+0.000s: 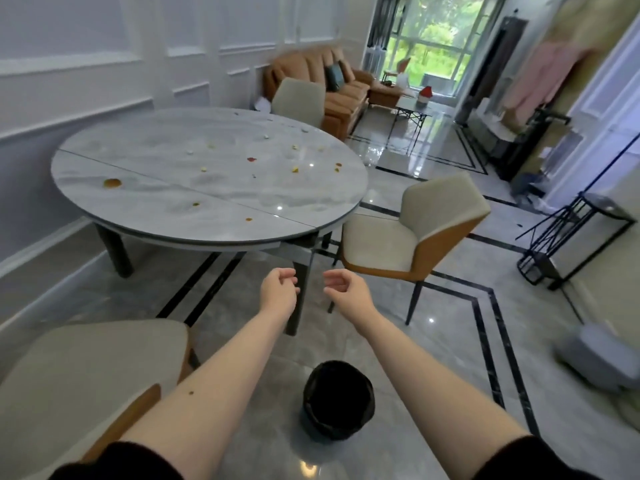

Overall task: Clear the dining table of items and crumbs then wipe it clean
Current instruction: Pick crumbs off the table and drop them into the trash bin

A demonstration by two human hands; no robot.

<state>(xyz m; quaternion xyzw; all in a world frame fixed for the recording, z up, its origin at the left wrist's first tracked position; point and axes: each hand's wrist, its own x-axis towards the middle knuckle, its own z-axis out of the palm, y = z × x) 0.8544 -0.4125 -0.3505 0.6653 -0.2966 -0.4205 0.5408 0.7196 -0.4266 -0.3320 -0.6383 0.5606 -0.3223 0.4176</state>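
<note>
Fingers loosely curled, both hands empty; crumbs on dining table ahead-left, left hand nearer.

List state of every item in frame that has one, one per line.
table: bare of dishes, dotted with crumbs and stains
brown spill: wet-looking, near the table's left edge
bin: lined with a black bag, standing on the floor
left hand: fingers loosely curled, holding nothing
right hand: fingers loosely curled, holding nothing
chair: pulled out from the table
</note>
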